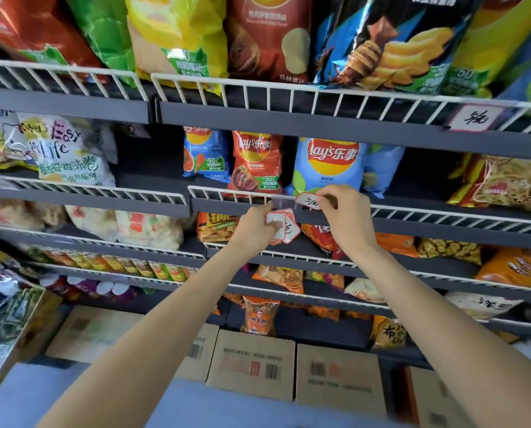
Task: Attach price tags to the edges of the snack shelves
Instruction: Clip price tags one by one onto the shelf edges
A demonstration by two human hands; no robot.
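Crowding the wire rail (227,193) of the second shelf, Lay's bags (326,165) stand just behind the price tag (310,201) that the right hand (347,211) pinches against that rail's top edge. The left hand (258,225) grips a stack of spare tags (284,228) just below, in front of the grey shelf lip (221,206). Another written tag (474,117) sits on the upper rail at right. Cardboard boxes (252,362) with barcodes line the floor. The held tag's writing is too blurred to read.
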